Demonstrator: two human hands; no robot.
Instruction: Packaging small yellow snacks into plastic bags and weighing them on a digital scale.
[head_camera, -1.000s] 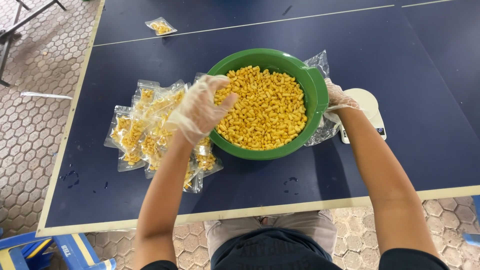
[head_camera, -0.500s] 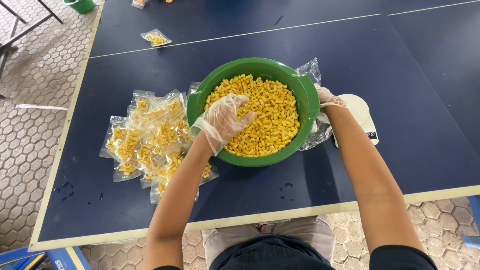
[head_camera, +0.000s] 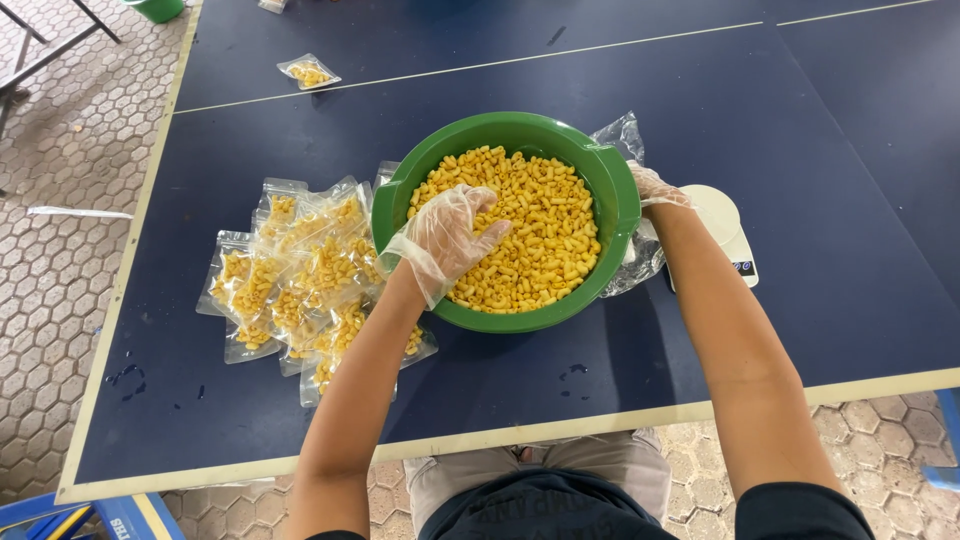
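Outdoors, on a dark blue table (head_camera: 760, 120) with a pale edge and thin white lines, set over hexagonal paving (head_camera: 60, 250). Near the middle of the table, slightly toward the front edge: a green plastic bowl (head_camera: 610, 170) heaped with yellow puffed snack pieces (head_camera: 540, 220). Left hand (head_camera: 445, 240), in a loose clear plastic glove, pressed down into the snack pieces at the bowl's left side, fingers spread and slightly curled among them; whether any are actually gripped, impossible to tell. Right hand (head_camera: 655, 188), also gloved, at the bowl's right rim, fingers mostly hidden behind the bowl wall, grip not discernible; touching or just beside a crumpled clear plastic bag (head_camera: 628, 135) wedged between bowl and a small white scale (head_camera: 725, 225). Left of the bowl, toward the table's left edge: an overlapping pile of clear sealed pouches (head_camera: 290, 275) filled with the same yellow snack, some tucked under the bowl's rim and the left forearm. Near the far left corner: one lone filled pouch (head_camera: 308, 72), well apart from the rest. Front left corner, off the table: part of a blue stool (head_camera: 110, 515). Far left corner: a green container (head_camera: 160, 8) on the paving, partly cut off.
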